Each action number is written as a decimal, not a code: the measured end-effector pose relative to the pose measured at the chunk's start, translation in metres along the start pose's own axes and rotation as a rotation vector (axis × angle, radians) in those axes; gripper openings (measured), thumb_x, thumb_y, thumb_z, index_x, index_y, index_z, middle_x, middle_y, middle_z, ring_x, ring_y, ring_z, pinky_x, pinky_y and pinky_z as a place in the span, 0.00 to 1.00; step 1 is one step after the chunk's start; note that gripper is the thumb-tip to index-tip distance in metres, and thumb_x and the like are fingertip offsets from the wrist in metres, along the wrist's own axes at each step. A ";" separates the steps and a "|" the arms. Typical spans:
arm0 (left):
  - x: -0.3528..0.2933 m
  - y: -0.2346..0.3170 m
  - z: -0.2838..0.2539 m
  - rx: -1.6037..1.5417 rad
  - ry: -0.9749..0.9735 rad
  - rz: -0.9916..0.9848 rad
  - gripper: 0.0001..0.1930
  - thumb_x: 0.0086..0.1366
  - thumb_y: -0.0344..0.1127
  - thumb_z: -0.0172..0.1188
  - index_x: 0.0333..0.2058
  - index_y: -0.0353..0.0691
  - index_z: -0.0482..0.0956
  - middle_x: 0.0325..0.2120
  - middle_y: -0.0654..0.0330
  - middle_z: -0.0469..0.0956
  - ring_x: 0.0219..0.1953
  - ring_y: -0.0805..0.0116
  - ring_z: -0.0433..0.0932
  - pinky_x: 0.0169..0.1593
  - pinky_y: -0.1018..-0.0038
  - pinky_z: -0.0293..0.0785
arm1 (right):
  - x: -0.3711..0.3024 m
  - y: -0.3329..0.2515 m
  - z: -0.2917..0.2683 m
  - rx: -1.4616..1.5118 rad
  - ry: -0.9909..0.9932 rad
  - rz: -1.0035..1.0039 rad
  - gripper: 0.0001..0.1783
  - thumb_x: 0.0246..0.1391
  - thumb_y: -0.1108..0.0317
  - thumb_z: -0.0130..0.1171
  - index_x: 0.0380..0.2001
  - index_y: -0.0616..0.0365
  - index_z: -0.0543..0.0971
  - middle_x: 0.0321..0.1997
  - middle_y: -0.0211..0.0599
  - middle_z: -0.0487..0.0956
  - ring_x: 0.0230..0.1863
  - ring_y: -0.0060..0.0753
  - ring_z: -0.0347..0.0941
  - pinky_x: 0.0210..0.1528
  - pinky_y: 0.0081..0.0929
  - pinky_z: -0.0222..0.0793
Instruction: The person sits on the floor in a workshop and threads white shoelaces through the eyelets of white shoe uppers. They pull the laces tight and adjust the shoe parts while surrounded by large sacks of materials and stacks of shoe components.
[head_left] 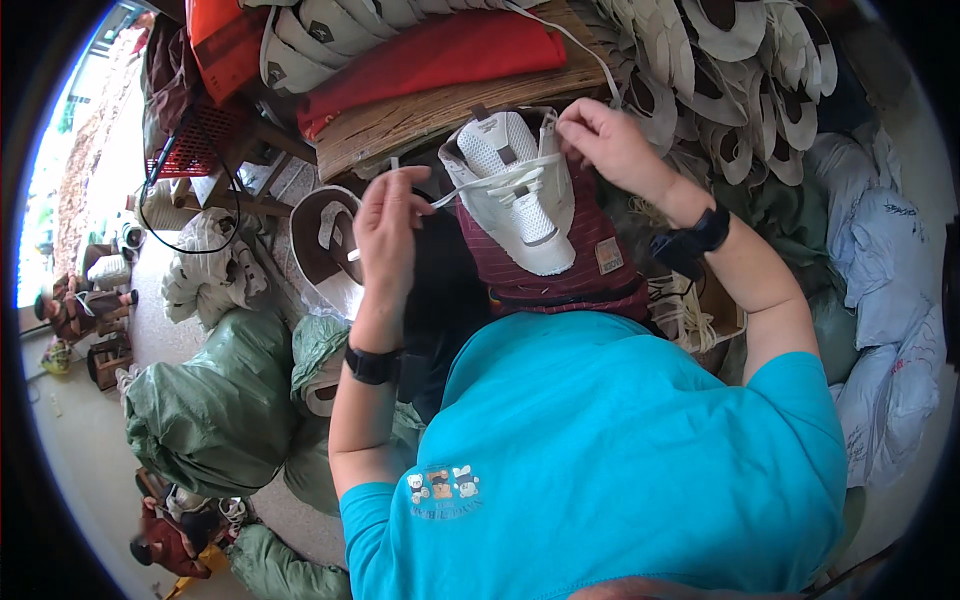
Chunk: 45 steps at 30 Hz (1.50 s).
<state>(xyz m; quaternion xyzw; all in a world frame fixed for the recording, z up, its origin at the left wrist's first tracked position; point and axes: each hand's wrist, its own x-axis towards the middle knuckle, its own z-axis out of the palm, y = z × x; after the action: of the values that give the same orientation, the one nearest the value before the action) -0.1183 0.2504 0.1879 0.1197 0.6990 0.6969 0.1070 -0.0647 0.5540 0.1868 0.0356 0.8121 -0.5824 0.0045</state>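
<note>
"Across the lap, on maroon striped cloth, a white shoe upper is lying with its toe pointing back at the wearer, its tongue facing the wooden tabletop!"

"And the hands, what are they doing?"

"The left hand is pinching a white lace, fingers grasping the strand just off the upper's side. The right hand is hovering at the opposite edge, thumb and forefinger close together. Are they gripping lace, or rim, or nothing? I cannot tell!"

"Looks like lacing to me. What is making for a good job here?"

"Even tension, I'm thinking: matching the two ends, laying each strand flat, centring the tongue before snugging anything down. Hauling on one side alone would probably be skewing that soft upper."

"And the arms?"

"The left forearm is rising almost straight past a black wristband, the hand standing upright with its fingers curling inward. Over on the right, the elbow is jutting outward and the forearm is slanting up and in, fingers pointing left."

"So nobody is bracing the toe?"

"No, just the lap supporting it, so I'm favouring short, gentle pulls."
</note>
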 end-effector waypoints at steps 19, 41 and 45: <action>-0.007 -0.002 0.036 -0.096 -0.282 -0.372 0.15 0.69 0.39 0.50 0.26 0.38 0.78 0.17 0.68 0.71 0.19 0.81 0.63 0.24 0.81 0.56 | 0.000 -0.043 0.009 -0.733 -0.072 -0.283 0.07 0.54 0.68 0.57 0.27 0.61 0.76 0.28 0.40 0.80 0.30 0.42 0.77 0.35 0.35 0.72; 0.048 0.030 0.012 0.952 -0.537 0.432 0.13 0.56 0.33 0.67 0.40 0.40 0.81 0.38 0.57 0.73 0.48 0.54 0.69 0.54 0.65 0.68 | 0.045 -0.052 -0.032 -0.750 -0.615 -0.370 0.09 0.50 0.68 0.65 0.35 0.57 0.79 0.38 0.35 0.74 0.39 0.40 0.75 0.41 0.36 0.70; 0.048 0.016 0.016 0.920 -0.512 0.406 0.08 0.59 0.36 0.65 0.33 0.39 0.84 0.37 0.58 0.73 0.46 0.56 0.68 0.53 0.66 0.67 | 0.048 -0.047 -0.031 -0.542 -0.638 -0.168 0.10 0.55 0.63 0.64 0.32 0.61 0.80 0.36 0.31 0.73 0.35 0.33 0.72 0.40 0.29 0.68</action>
<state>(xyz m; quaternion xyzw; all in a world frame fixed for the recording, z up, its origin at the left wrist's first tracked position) -0.1589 0.2810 0.2044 0.4514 0.8455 0.2756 0.0737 -0.1142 0.5710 0.2390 -0.2153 0.8937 -0.3281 0.2174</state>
